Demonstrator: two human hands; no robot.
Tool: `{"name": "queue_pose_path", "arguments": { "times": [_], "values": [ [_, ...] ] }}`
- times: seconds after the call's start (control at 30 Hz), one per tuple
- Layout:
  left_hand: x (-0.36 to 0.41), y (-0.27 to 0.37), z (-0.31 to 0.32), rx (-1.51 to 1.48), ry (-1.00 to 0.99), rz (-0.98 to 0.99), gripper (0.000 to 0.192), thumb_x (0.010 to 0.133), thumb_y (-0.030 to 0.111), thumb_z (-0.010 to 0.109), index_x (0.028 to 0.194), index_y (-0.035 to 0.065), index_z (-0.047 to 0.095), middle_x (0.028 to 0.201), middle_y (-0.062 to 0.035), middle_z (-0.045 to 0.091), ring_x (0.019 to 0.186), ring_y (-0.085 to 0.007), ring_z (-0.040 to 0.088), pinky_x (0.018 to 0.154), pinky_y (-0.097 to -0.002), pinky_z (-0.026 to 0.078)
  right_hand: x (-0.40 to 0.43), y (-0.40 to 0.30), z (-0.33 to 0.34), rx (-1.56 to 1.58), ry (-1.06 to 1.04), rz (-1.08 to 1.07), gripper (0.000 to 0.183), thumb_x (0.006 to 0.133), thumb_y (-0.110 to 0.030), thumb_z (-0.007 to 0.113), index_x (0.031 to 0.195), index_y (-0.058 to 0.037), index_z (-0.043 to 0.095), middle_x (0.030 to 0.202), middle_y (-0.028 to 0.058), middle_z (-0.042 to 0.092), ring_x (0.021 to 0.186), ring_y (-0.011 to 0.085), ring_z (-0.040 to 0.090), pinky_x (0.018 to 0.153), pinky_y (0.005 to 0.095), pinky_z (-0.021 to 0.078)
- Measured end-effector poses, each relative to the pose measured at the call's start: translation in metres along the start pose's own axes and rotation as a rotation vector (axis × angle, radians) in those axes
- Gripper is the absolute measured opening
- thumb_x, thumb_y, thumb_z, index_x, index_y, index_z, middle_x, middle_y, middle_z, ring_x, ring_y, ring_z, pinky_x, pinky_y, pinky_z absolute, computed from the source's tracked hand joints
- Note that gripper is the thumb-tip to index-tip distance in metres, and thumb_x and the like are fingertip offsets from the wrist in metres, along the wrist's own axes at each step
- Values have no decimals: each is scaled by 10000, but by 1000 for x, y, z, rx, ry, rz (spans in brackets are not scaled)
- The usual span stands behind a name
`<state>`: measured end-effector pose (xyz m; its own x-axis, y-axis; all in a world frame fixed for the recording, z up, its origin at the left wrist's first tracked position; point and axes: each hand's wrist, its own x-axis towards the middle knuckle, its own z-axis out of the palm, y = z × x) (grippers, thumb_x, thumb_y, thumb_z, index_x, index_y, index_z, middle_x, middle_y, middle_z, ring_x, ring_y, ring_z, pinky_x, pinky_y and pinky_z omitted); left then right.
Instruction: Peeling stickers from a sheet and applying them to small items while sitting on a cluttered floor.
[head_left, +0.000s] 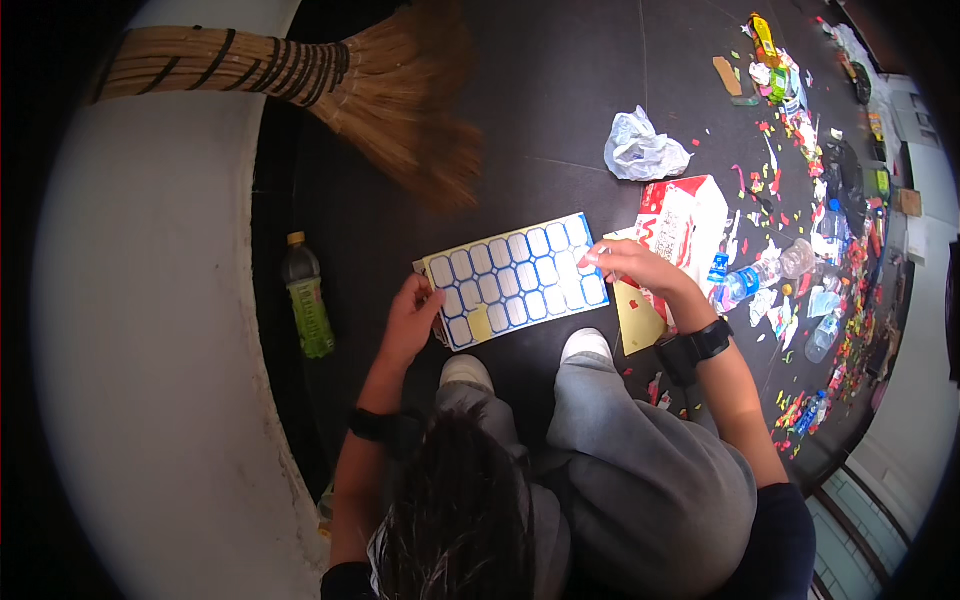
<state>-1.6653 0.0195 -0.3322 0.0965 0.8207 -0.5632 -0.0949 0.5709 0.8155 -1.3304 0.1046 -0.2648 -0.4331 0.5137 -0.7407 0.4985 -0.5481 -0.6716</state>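
A sheet of blue-bordered blank label stickers (517, 274) lies in front of me above my shoes, apparently on top of other sheets or card. One sticker space near its lower left shows bare yellow backing. My left hand (416, 315) grips the left edge of the sheet between thumb and fingers. My right hand (634, 264) is at the sheet's right end, its thumb and fingertips pinched together with a small red piece and something thin and pale by them. Right of the sheet, partly under my right forearm, lie a red and white printed package (682, 217) and a yellow paper sheet (637, 319).
A straw broom (405, 97) reaches in from the upper left beside a white wall (150, 300). A green-labelled bottle (308, 300) lies at left. A crumpled white plastic bag (645, 146) is beyond the package. Plastic bottles (823, 337) and coloured scraps litter the dark floor at right.
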Motion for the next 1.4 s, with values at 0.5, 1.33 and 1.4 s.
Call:
{"name": "queue_pose_path", "arguments": {
  "times": [0.5,1.33,1.4],
  "values": [
    [5,-40,-10,323,147,-15,130,800,61,615,753,15,503,630,-28,548,533,-78,516,469,-231,414,14,35,24,-167,-11,-70,371,836,-345,582,961,0,640,943,115,564,904,201,548,798,280,405],
    [27,-32,-28,607,337,140,251,710,98,704,684,53,459,601,13,440,568,-76,419,505,-235,357,0,22,23,-336,430,-162,488,743,-374,686,1004,15,549,924,162,580,741,195,592,673,294,470],
    [32,2,-36,533,288,199,254,705,105,710,699,49,462,616,5,457,573,-84,440,519,-246,380,-6,2,20,-326,491,-262,494,725,-365,707,994,8,528,912,157,582,737,198,601,675,300,478]
  ]
}}
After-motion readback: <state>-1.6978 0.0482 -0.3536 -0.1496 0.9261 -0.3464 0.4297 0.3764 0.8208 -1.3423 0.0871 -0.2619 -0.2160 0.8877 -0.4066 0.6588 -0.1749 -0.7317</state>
